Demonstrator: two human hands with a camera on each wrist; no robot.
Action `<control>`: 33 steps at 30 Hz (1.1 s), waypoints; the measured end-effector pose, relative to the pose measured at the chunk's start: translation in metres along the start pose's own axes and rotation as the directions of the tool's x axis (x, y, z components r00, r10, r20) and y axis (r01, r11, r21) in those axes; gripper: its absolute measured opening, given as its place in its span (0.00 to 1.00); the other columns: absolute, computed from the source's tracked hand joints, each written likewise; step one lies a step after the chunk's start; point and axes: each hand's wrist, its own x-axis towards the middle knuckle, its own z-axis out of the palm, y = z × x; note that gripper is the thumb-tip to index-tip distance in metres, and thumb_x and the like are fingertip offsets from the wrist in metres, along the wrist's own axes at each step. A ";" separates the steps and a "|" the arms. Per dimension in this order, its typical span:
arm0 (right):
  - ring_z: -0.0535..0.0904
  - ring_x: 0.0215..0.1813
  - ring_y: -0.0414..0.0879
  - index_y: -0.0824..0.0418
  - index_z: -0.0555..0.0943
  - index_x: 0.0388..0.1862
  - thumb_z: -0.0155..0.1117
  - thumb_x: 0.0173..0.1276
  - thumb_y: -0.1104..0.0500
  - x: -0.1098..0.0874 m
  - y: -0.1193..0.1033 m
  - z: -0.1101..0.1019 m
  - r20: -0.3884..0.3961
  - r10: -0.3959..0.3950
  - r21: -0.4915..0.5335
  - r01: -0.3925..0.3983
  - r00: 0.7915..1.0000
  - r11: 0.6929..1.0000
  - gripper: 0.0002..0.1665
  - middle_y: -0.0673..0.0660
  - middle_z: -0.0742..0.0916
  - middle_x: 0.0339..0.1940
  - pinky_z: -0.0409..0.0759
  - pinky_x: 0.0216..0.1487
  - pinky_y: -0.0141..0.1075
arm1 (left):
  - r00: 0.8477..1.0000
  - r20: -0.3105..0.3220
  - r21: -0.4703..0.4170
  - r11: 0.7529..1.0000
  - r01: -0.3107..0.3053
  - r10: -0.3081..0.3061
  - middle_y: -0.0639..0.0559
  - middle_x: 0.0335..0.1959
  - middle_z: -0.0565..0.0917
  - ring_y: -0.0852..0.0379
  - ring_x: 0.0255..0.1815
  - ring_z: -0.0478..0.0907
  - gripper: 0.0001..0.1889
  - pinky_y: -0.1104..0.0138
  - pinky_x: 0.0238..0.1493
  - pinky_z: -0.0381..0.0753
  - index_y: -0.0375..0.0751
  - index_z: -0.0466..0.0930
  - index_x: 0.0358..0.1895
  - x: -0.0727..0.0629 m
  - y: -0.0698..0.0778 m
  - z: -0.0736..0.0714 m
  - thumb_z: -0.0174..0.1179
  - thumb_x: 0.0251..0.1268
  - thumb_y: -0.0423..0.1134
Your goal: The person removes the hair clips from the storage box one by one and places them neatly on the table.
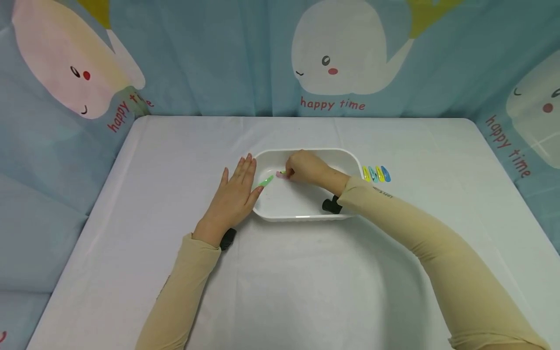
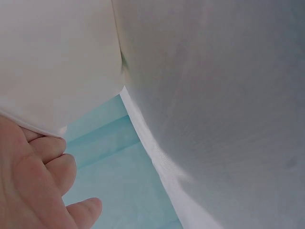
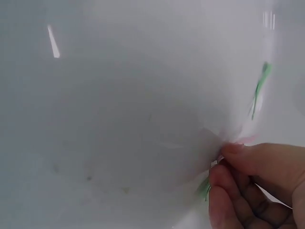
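A white tray (image 1: 290, 206) lies across the middle of the table. My left hand (image 1: 234, 197) rests against its left end, fingers extended and thumb at the rim; the left wrist view shows several fingers (image 2: 59, 174) beside the tray wall. Inside the tray, my right hand (image 1: 306, 167) pinches a pink hair clip (image 1: 281, 175) between thumb and fingertips, partly hidden by them. One green hair clip (image 1: 266, 181) lies near the left thumb. Another green piece (image 3: 205, 188) shows below the right fingertips in the right wrist view, mostly covered.
Right of the tray, several yellow and blue hair clips (image 1: 379, 173) stand in a row on the white tablecloth (image 1: 302, 282). My right forearm (image 1: 393, 209) crosses the tray's right end. A blue curtain (image 1: 218, 58) with whale prints hangs behind the table.
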 end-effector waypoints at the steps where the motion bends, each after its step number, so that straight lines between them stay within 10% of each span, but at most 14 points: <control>1: 0.80 0.33 0.46 0.63 0.88 0.30 0.67 0.59 0.66 0.000 0.000 0.000 0.004 -0.001 0.001 0.001 1.000 1.000 0.04 0.55 0.87 0.30 0.78 0.41 0.37 | 1.000 0.002 0.002 1.000 0.002 -0.002 0.45 0.76 0.37 0.51 0.76 0.32 0.35 0.45 0.70 0.35 0.35 0.36 0.75 0.000 0.000 0.000 0.34 0.77 0.53; 7: 0.77 0.31 0.44 0.63 0.87 0.29 0.67 0.57 0.67 0.000 0.007 -0.001 0.113 -0.038 0.123 0.023 0.993 0.992 0.04 0.53 0.86 0.27 0.76 0.38 0.34 | 1.000 0.000 -0.002 1.000 0.006 -0.006 0.44 0.76 0.38 0.50 0.76 0.33 0.35 0.46 0.70 0.35 0.34 0.37 0.75 -0.001 0.002 -0.001 0.35 0.76 0.52; 14: 0.70 0.27 0.40 0.58 0.82 0.23 0.64 0.56 0.66 0.000 0.012 -0.003 0.327 -0.159 0.280 0.065 0.931 0.958 0.06 0.48 0.79 0.21 0.68 0.32 0.30 | 1.000 -0.003 -0.004 1.000 0.008 -0.008 0.44 0.76 0.38 0.50 0.76 0.33 0.35 0.46 0.70 0.35 0.34 0.37 0.75 -0.001 0.003 -0.002 0.36 0.76 0.52; 33: 0.66 0.23 0.39 0.62 0.81 0.23 0.69 0.61 0.54 -0.006 0.020 -0.012 0.400 -0.126 0.439 -0.069 0.908 0.896 0.13 0.47 0.74 0.16 0.64 0.28 0.29 | 1.000 -0.016 -0.001 1.000 0.001 -0.001 0.44 0.76 0.38 0.50 0.76 0.34 0.35 0.45 0.70 0.36 0.34 0.37 0.75 0.001 0.002 0.002 0.36 0.76 0.51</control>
